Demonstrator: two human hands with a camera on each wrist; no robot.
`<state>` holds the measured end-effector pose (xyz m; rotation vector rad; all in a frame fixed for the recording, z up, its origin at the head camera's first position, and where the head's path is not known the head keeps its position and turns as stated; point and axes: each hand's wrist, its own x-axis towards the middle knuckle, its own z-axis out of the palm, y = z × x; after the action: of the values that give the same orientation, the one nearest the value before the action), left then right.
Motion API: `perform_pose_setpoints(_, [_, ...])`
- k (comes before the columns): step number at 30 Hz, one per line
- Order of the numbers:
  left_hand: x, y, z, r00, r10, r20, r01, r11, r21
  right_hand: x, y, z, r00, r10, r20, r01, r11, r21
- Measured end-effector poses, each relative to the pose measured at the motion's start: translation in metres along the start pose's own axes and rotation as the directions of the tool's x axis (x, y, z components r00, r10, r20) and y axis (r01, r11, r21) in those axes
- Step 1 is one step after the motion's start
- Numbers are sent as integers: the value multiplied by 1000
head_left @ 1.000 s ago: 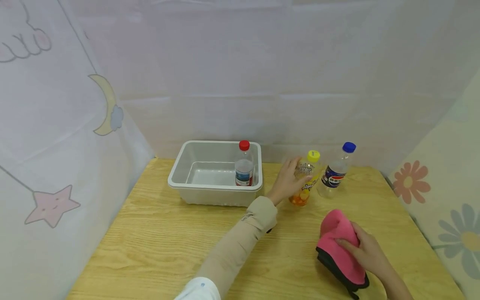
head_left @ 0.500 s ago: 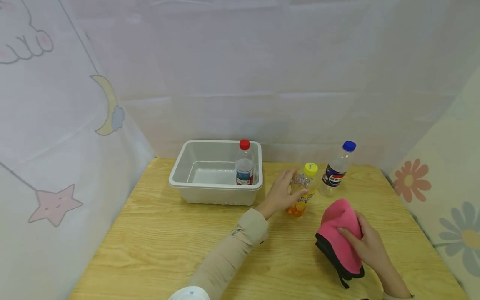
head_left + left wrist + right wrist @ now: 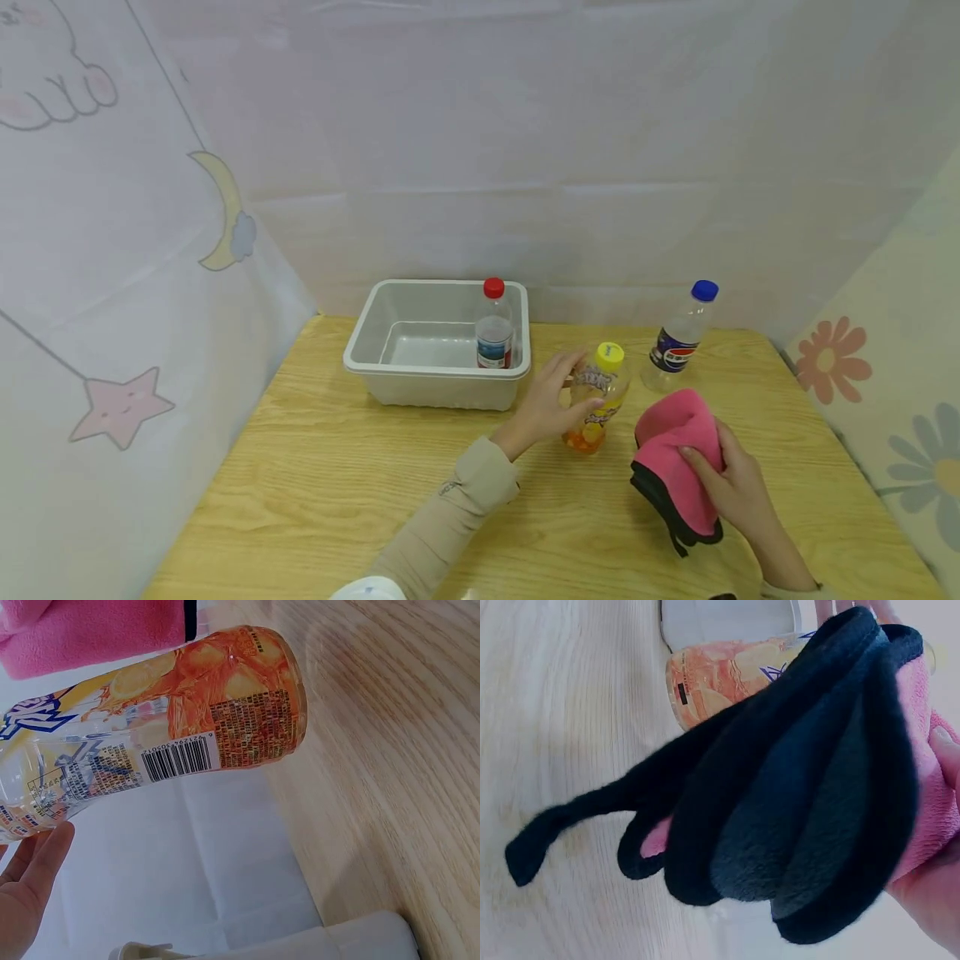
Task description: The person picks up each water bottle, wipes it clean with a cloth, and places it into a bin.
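Observation:
My left hand [image 3: 552, 402] grips a yellow-capped bottle [image 3: 595, 398] with an orange and yellow label, held just above the wooden table [image 3: 337, 492]; the left wrist view shows the bottle [image 3: 165, 742] close up, tilted and off the surface. To its right my right hand [image 3: 731, 483] holds a bunched pink cloth with a black edge [image 3: 675, 462], lifted near the bottle. The right wrist view shows the cloth's black folds [image 3: 795, 795] hanging in front of the bottle's base [image 3: 720, 682].
A white plastic bin [image 3: 437, 343] stands at the back centre with a red-capped bottle [image 3: 494, 327] upright in its right end. A blue-capped bottle [image 3: 681, 337] stands at the back right. Printed curtains close in the left, back and right sides.
The left hand has drawn the yellow-capped bottle toward me, away from the blue-capped one. The right hand has raised the pink cloth and brought it closer to the bottle.

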<state>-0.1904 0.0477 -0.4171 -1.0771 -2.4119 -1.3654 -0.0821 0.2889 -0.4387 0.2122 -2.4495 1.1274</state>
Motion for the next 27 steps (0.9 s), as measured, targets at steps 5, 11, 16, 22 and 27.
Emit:
perform_pose_setpoints(5, [-11, 2, -7, 1000, 22, -10, -22, 1000, 6, 3, -3, 3, 1000, 6, -9, -6, 1000, -3])
perform_pose_setpoints(11, [-29, 4, -18, 1000, 8, -18, -9, 999, -54, 6, -9, 7, 1000, 10, -17, -9, 999, 51])
perform_pose_setpoints(16, [-42, 4, -20, 999, 48, -11, -49, 997, -57, 6, -14, 8, 999, 15, -35, -13, 999, 41])
perform_pose_setpoints(22, [-55, 4, -18, 998, 58, -30, -60, 995, -74, 7, -20, 15, 998, -27, -48, 28, 1000, 7])
perform_pose_setpoints(27, [-61, 3, -21, 997, 65, -51, -69, 995, -73, 10, -27, 25, 989, -143, -32, 144, 990, 12])
